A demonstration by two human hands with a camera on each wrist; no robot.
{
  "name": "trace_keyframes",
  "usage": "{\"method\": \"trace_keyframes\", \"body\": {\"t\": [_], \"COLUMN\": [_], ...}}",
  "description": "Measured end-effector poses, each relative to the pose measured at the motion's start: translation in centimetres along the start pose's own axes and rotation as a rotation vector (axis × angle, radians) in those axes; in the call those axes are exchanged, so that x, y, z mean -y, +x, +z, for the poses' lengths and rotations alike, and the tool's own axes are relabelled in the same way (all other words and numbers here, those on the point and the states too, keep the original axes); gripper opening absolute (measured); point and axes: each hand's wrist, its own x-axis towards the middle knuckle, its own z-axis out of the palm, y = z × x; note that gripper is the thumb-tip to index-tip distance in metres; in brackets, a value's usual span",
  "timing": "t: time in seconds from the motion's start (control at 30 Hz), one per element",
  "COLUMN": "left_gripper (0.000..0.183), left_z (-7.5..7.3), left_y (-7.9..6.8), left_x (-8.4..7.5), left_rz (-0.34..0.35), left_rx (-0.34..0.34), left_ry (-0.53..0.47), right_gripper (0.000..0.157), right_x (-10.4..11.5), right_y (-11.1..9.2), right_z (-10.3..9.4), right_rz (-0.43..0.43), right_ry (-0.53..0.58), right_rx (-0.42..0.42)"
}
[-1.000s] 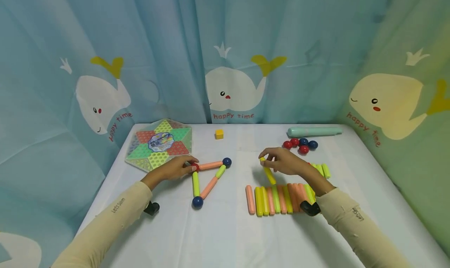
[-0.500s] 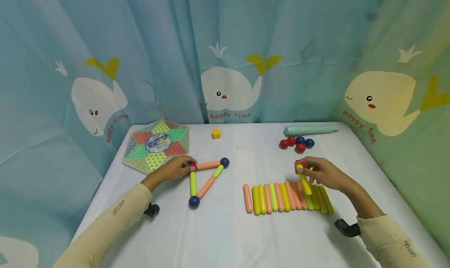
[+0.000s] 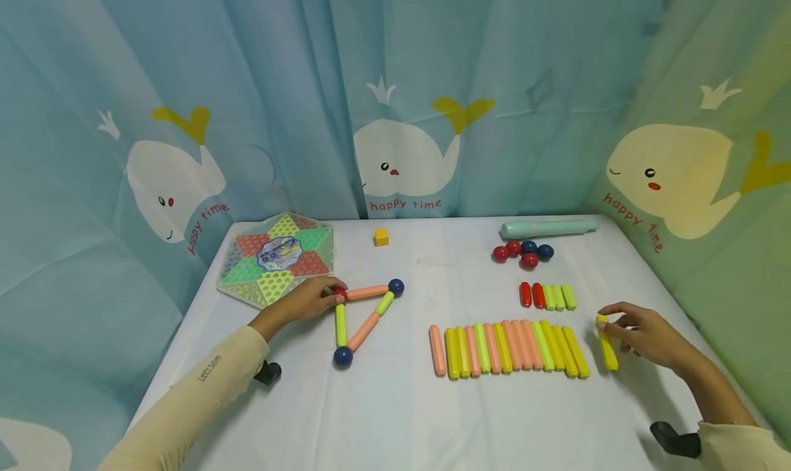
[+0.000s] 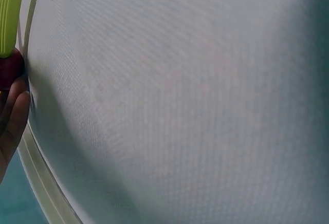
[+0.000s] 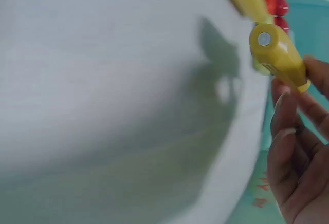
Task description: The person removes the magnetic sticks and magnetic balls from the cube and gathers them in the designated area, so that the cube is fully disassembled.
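My left hand [image 3: 309, 298] pinches the red ball [image 3: 340, 295] at the upper left corner of a flat triangle of rods and balls. Its sides are a pink rod [image 3: 367, 292], a green rod [image 3: 341, 325] and a pink rod joined to a short green one; blue balls [image 3: 396, 288] form the other corners. In the left wrist view, fingertips touch the red ball [image 4: 10, 70]. My right hand [image 3: 645, 332] pinches the top of a yellow magnetic rod [image 3: 608, 344] between thumb and fingers, right of the rod row. A round metal disc shows in its free end [image 5: 263, 39].
A row of pink, yellow and green rods [image 3: 524, 345] lies centre right. Behind it are short red and green rods [image 3: 539, 296], then red and blue balls [image 3: 529, 260] and a pale green tube [image 3: 546, 229]. A star-patterned board [image 3: 262, 279] and yellow cube [image 3: 381, 237] lie farther back.
My right hand has carried the yellow rod rightward from above the row's left part to beyond its right end, and lower. My left hand stays on the red ball.
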Motion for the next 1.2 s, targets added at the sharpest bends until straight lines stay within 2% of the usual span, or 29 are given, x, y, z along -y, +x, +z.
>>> {"method": "trace_keyframes", "body": {"t": [0.2, 0.53, 0.8, 1.2], "left_gripper": [0.029, 0.030, 0.035, 0.029], "left_z": [0.1, 0.4, 0.4, 0.5], "left_y": [0.0, -0.1, -0.2, 0.0], "left_x": [0.2, 0.2, 0.1, 0.1], "left_rz": [0.014, 0.010, -0.062, -0.039], "left_rx": [-0.003, -0.018, -0.051, -0.052], "left_ry": [0.003, -0.011, -0.048, -0.047], "right_gripper": [0.046, 0.042, 0.045, 0.048], "right_x": [-0.9, -0.3, 0.2, 1.2], "right_y": [0.8, 0.9, 0.3, -0.1], "right_z": [1.0, 1.6, 2.1, 1.8], "right_rz": [0.100, 0.097, 0.134, 0.137], "right_ry": [-0.047, -0.065, 0.007, -0.004], "right_rx": [0.053, 0.051, 0.086, 0.147]}}
